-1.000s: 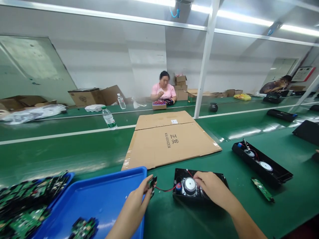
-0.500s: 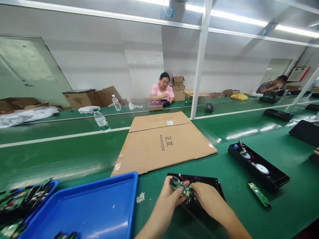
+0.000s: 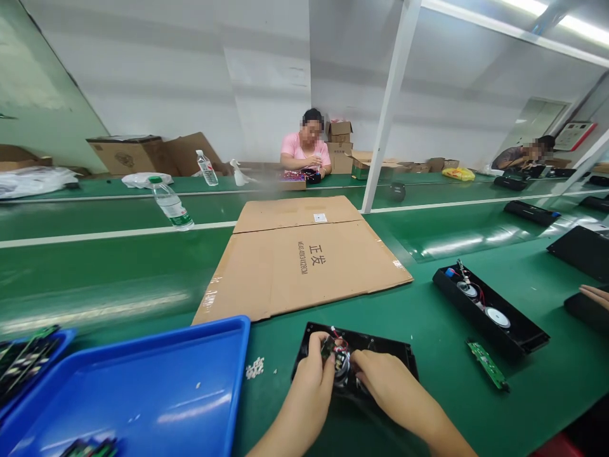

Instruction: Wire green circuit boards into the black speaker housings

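My left hand (image 3: 314,374) has its fingers closed round a small green circuit board (image 3: 327,348) over the near black casing (image 3: 380,346). Beside it, my right hand (image 3: 387,381) has its fingers bent together at the round speaker and wires in the casing; what its fingertips hold is hidden. Red and white wires (image 3: 337,336) show between the hands. To the right lie a second black casing (image 3: 492,311) with two round speakers and a loose green circuit board (image 3: 488,365).
A blue tray (image 3: 240,374) stands left, beside small white pieces (image 3: 255,368). Flat cardboard (image 3: 304,260) lies ahead, with a water bottle (image 3: 172,204) beyond its left side. Another person's hand (image 3: 594,295) is at the right edge. A person in pink (image 3: 304,152) sits opposite.
The circuit board in my left hand has tilted and moved down and left into the casing, showing less of its face. The view has tilted down; another person's hand at the right edge shows more.
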Motion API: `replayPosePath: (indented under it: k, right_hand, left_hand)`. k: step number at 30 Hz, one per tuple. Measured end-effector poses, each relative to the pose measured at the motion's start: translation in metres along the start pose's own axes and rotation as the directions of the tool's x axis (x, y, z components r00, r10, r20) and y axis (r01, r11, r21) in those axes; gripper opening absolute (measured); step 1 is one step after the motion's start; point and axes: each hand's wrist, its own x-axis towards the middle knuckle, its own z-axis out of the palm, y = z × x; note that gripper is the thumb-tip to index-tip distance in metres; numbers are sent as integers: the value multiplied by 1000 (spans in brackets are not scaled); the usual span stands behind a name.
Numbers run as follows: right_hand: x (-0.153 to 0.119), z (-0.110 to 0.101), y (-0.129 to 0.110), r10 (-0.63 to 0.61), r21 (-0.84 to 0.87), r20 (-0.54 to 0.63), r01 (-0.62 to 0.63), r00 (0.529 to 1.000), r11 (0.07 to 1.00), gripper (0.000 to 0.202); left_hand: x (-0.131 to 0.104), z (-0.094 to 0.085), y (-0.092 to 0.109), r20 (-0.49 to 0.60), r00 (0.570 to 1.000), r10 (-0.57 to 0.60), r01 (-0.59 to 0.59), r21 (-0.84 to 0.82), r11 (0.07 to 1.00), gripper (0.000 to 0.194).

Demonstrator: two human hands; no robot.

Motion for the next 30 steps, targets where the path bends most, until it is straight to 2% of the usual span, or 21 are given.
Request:
replayPosePath:
  k: [3,5,11,13,17,20,23,25,28,30]
  right_hand:
    - [0,7,0,-85,83,-48,89,995,993,28]
    - [1,11,-2,-108,75,-58,113,992,991,28]
    - [11,8,-11,-21,-84,11,22,1000,996,35]
    - [15,2,-14,28,-12,34,-28,999,1000,31]
    - [16,-9,-15,69,245,66,-83,995,966,28]
    - [13,-12,-12,21,245,74,-38,997,969,38]
    - [9,-12,-9,-81,239,86,58,993,969,51]
    - [8,-12,-11,-106,279,85,78,991,957,48]
    - [14,-9,-21,45,324,-48,-27,998,946,31]
    - [20,-4,-30,174,414,-168,-91,970,906,23]
  left_hand:
    - [-1,-15,10,50,998,-34,31,51,998,22]
    - [-1,-24,16,84,996,-43,38,65,997,23]
    - [-1,-31,21,130,990,-58,41,127,991,21]
    - [-1,-31,21,129,990,-52,33,146,989,20]
    - [-3,-34,23,136,989,-52,34,130,991,17]
    - [-3,-37,27,121,990,-70,49,165,985,16]
    - [-3,-38,30,120,989,-81,58,182,982,17]
    - [-2,-39,29,111,990,-82,59,191,980,18]
    - [0,-38,24,77,994,-78,62,188,980,19]
    - [3,-37,19,48,996,-70,62,163,985,18]
